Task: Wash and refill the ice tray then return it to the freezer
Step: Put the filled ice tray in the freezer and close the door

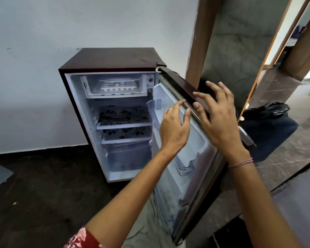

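A small maroon fridge [113,58] stands on the floor with its door [186,140] swung wide open to the right. The white ice tray [117,85] lies inside the freezer compartment [115,93] at the top. My left hand [174,129] hovers with fingers apart by the door's inner top edge, holding nothing. My right hand [217,113] is spread over the door's upper rim, fingers extended, gripping nothing.
Two patterned shelves [123,117] and a clear drawer [129,156] sit below the freezer. A dark blue bag [268,133] lies behind the door. A wooden door frame [202,38] rises at right. A white wall [61,33] backs the fridge.
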Demonstrator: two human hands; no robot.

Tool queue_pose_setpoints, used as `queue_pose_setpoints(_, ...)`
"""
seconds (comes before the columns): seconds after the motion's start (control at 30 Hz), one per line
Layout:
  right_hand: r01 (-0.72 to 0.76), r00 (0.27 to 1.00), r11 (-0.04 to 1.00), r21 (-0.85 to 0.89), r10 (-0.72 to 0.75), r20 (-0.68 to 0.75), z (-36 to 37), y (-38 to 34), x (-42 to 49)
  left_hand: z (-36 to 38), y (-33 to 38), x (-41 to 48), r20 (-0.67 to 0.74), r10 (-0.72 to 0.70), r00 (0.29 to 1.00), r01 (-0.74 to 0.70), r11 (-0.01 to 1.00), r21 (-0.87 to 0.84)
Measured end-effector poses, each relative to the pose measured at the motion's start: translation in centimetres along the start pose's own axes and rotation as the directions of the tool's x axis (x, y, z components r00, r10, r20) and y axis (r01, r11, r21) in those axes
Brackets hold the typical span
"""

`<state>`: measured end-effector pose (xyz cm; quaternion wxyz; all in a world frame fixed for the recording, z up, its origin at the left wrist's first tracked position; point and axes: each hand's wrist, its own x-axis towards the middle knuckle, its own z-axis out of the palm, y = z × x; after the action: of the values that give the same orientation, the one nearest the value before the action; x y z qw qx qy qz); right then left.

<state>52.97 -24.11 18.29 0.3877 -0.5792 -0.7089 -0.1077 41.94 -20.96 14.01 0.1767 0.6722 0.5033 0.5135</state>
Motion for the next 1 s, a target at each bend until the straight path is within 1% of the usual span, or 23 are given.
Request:
queue_pose_setpoints(0.07, 0.019, 0.999, 1.0, -0.003, -0.019, 0.038, -1.8, 2.1, -0.3, 1.5, 1.8, -0.3, 0.014, 0.042, 0.999, -0.042, 0.999, -0.02)
queue_pose_setpoints(0.17, 0.025, 0.987, 0.999, -0.029, -0.02, 0.157, -3.6, 5.4, -0.9, 3.5, 3.9, -0.8, 0.051, 0.097, 0.994, -0.096, 0.995, -0.027)
queue_pose_setpoints(0.23, -0.013, 0.976, 1.0, 0.016, 0.009, 0.218, -4.1, 7.2, -1.3, 4.6, 4.8, -1.2, 0.097, 0.106, 0.99, -0.108, 0.994, 0.007)
queue_pose_setpoints(0.27, -0.042, 0.975, 0.996, 0.074, 0.025, 0.222, -3.9, 7.6, -1.5, 5.0, 4.9, -1.4, 0.117, 0.102, 0.988, -0.107, 0.994, 0.034)
queue_pose_setpoints(0.3, -0.086, 0.977, 0.984, 0.158, 0.052, 0.209, -3.9, 7.8, -1.8, 5.4, 5.1, -1.7, 0.13, 0.101, 0.986, -0.11, 0.992, 0.065)
queue_pose_setpoints(0.37, -0.189, 0.974, 0.924, 0.332, 0.133, 0.185, -3.6, 7.5, -2.1, 5.8, 4.9, -2.0, 0.144, 0.097, 0.985, -0.114, 0.986, 0.119)
queue_pose_setpoints(0.4, -0.225, 0.97, 0.896, 0.382, 0.167, 0.177, -3.4, 7.4, -2.3, 5.9, 4.8, -2.2, 0.149, 0.094, 0.984, -0.115, 0.984, 0.137)
queue_pose_setpoints(0.47, -0.267, 0.962, 0.865, 0.425, 0.213, 0.173, -3.2, 7.1, -2.5, 5.8, 4.7, -2.4, 0.154, 0.085, 0.984, -0.108, 0.983, 0.147)
queue_pose_setpoints(0.7, -0.344, 0.938, 0.813, 0.471, 0.325, 0.123, -2.1, 5.0, -3.2, 4.2, 4.0, -3.2, 0.153, 0.066, 0.986, -0.086, 0.988, 0.126)
queue_pose_setpoints(0.83, -0.349, 0.931, 0.818, 0.457, 0.359, 0.07, -0.8, 2.5, -3.3, 1.9, 3.0, -3.2, 0.165, 0.03, 0.986, -0.052, 0.99, 0.131)
queue_pose_setpoints(0.93, -0.369, 0.921, 0.817, 0.443, 0.384, 0.061, 0.4, -0.2, -3.4, -0.5, 2.2, -3.0, 0.169, -0.011, 0.986, -0.005, 0.995, 0.097)
queue_pose_setpoints(1.0, -0.362, 0.925, 0.821, 0.442, 0.376, 0.06, 1.4, -2.0, -3.7, -2.2, 1.7, -2.8, 0.171, -0.039, 0.985, 0.027, 0.997, 0.076)
